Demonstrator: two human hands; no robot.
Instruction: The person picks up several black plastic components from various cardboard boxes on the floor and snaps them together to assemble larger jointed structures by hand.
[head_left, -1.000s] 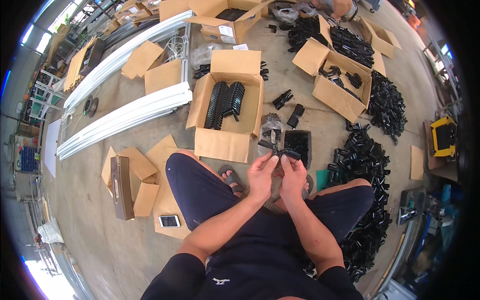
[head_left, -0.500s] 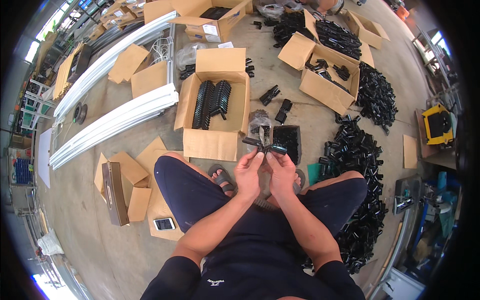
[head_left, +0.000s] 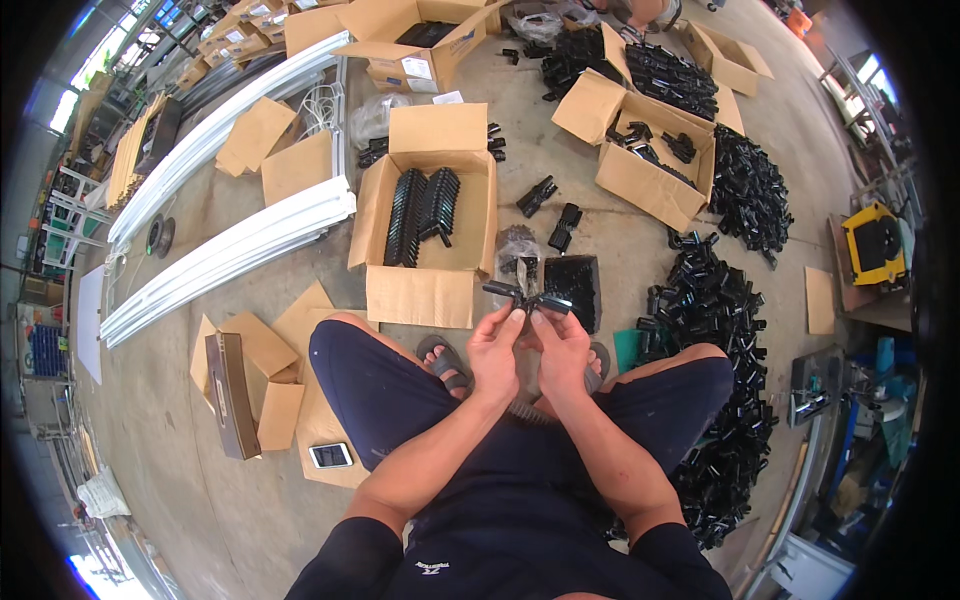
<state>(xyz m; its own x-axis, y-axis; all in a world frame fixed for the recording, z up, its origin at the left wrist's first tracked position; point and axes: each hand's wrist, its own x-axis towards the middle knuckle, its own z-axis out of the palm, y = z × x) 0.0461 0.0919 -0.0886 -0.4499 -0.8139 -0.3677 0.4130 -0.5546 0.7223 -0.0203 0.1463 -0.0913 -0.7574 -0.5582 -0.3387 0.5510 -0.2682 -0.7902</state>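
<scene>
Between my knees, my left hand (head_left: 495, 350) and my right hand (head_left: 562, 345) are closed together on one black plastic bracket (head_left: 552, 302), whose two arms spread outward left and right. The thumbs press at its middle, and the fingers hide the lower part. Just beyond the hands stand a black tray (head_left: 574, 285) of small dark parts and a clear plastic bag (head_left: 518, 250) with small pieces. Farther ahead, an open cardboard box (head_left: 420, 298) contains neat rows of black brackets (head_left: 422, 210). Two more loose black pieces (head_left: 566, 228) lie on the floor right of that box.
A big heap of black brackets (head_left: 715, 330) spreads beside my right knee. Another open carton (head_left: 655, 185) stands at the far right. White metal profiles (head_left: 230, 255) lie to the left. A phone (head_left: 331, 455) rests on flat cardboard by my left knee.
Both hands keep the bracket in nearly the same place. At its middle, the upright part that stood up before now shows less. The view has shifted slightly.
</scene>
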